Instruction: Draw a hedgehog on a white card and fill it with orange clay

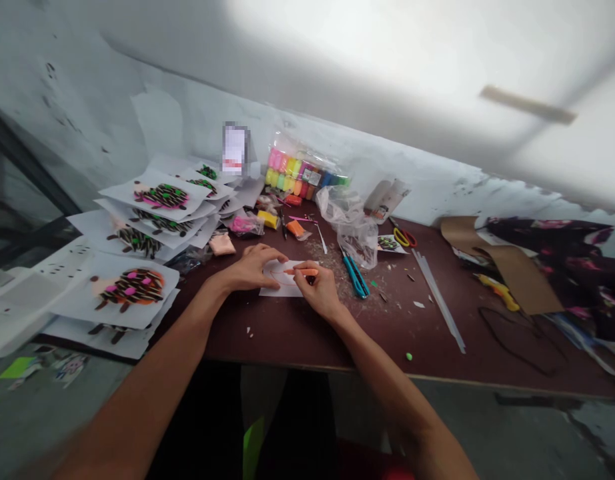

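Observation:
My left hand [250, 268] rests flat on a white paper card [280, 288] and holds it down on the dark wooden table [387, 337]. The card bears a thin orange curved outline. My right hand [315, 290] pinches a thin strip of orange modelling clay [302, 271] between its fingers, just above the card. A teal craft knife [356, 275] lies to the right of my right hand, among scattered shavings.
Clay-decorated cards [132, 287] are piled at the left. A bag of coloured clay [300, 175], clear plastic bags [350, 223] and red-and-yellow scissors [404, 237] stand along the wall. A long metal ruler [437, 300], brown cardboard [507, 267] and dark floral cloth [552, 267] lie to the right.

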Tool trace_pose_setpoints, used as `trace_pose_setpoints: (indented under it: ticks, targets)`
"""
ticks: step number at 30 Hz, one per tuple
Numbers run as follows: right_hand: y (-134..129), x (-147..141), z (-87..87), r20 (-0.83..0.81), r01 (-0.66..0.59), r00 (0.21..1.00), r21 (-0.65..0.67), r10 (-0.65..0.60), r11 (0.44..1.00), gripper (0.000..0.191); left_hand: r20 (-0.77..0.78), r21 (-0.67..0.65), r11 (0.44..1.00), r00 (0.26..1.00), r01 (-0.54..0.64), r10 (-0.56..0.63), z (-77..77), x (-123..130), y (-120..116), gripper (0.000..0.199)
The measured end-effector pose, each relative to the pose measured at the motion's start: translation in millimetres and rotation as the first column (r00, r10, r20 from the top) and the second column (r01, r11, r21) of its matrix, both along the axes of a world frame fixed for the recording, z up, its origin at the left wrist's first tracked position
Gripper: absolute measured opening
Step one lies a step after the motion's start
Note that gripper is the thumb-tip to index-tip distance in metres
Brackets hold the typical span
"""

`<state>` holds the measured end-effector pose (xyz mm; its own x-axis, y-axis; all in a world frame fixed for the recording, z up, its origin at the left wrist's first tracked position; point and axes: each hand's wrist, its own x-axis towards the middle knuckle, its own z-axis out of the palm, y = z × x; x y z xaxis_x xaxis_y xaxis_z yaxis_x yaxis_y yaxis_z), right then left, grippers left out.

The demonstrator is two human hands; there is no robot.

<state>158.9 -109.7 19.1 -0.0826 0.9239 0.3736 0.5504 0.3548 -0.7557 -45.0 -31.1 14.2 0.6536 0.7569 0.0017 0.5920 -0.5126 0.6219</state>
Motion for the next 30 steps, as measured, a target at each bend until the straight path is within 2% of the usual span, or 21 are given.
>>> trace_pose_setpoints:
  ticks: [30]
  targets:
    - [-0.3,-1.8,1.3,0.036,-0.001,0.999,-0.015,0.001,1.000,0.019,-0.018,0.001,1.000,1.000,0.018,-0.018,1.0,0.4,0.3,0.061]
